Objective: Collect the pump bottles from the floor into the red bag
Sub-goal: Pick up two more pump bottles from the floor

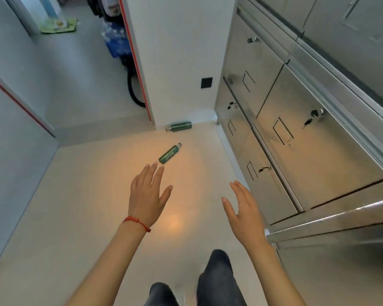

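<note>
Both hands are hovering spread and holding nothing; a green pump bottle (pixel 169 154) is lying on the floor (pixel 86 195) just beyond the left hand (pixel 146 195); a second green bottle (pixel 179 126) is lying farther off by the wall; the right hand (pixel 243 212) is hanging beside the steel lockers (pixel 296 140).

staff locker area: steel key-lock lockers (pixel 296 120), tiled floor (pixel 80 217)
</note>
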{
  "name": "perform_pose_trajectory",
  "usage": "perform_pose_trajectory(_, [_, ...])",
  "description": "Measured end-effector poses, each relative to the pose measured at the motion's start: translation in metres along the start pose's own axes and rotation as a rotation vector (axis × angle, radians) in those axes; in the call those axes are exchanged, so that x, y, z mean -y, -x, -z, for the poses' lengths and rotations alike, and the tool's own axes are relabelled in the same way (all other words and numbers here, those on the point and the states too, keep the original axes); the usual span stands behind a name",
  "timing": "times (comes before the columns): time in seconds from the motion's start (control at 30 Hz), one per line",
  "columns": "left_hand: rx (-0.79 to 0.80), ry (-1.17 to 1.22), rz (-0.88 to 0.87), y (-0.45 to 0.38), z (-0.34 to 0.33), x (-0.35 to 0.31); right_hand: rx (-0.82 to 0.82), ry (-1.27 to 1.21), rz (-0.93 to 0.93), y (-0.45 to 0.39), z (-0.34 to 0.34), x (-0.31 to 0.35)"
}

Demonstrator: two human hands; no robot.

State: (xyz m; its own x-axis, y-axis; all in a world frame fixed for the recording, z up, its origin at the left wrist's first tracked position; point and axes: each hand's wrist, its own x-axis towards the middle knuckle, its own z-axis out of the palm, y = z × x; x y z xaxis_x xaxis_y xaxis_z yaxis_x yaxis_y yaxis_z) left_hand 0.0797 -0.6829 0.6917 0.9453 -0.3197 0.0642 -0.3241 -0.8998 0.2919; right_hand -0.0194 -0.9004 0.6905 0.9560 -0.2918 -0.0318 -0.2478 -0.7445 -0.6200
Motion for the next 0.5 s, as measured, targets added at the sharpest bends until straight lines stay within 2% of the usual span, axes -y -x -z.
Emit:
perform_pose_trajectory(0.2, [0.0,0.015,0.025,-0.112,-0.025,0.01,0.027,0.004,-0.009,-0.128,-0.005,-0.016])
perform_pose_trajectory(0.5, [-0.01,0.047,0.152,-0.278,-0.038,0.013,0.114,0.029,0.057,-0.33,0.006,-0.01])
